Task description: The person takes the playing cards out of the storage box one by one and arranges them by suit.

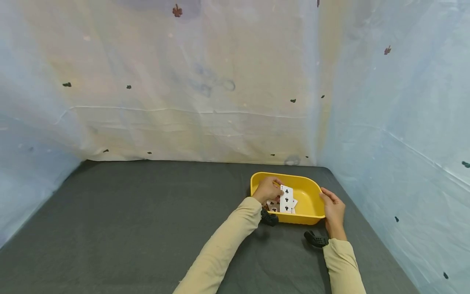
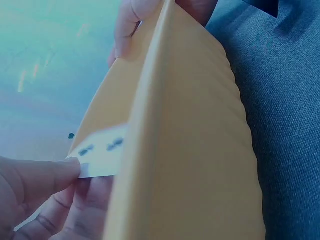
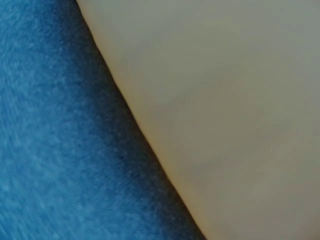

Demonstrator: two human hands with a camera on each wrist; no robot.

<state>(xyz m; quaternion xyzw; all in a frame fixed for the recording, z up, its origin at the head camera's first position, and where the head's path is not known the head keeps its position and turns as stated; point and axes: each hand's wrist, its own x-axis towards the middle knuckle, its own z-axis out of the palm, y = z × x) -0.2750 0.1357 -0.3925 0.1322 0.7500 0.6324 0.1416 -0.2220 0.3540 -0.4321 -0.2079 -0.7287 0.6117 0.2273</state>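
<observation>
A yellow plastic basin (image 1: 306, 196) stands on the dark cloth at the right of the head view. My left hand (image 1: 268, 189) reaches into its left part and pinches a playing card (image 1: 287, 199) with black clubs between thumb and fingers. In the left wrist view the thumb (image 2: 50, 177) presses on the edge of that card (image 2: 102, 150). More cards (image 1: 273, 205) lie beneath it in the basin, partly covered. At the basin's right end my right hand (image 1: 334, 210) grips the rim. The right wrist view holds only the basin's blurred outer wall (image 3: 225, 120) and cloth.
Dark grey cloth (image 1: 147, 228) covers the table. Pale sheeting hangs behind it (image 1: 205, 134) and along the right side (image 1: 396, 171), close to the basin. Each wrist wears a black strap-like device, such as the one by the right hand (image 1: 316, 239).
</observation>
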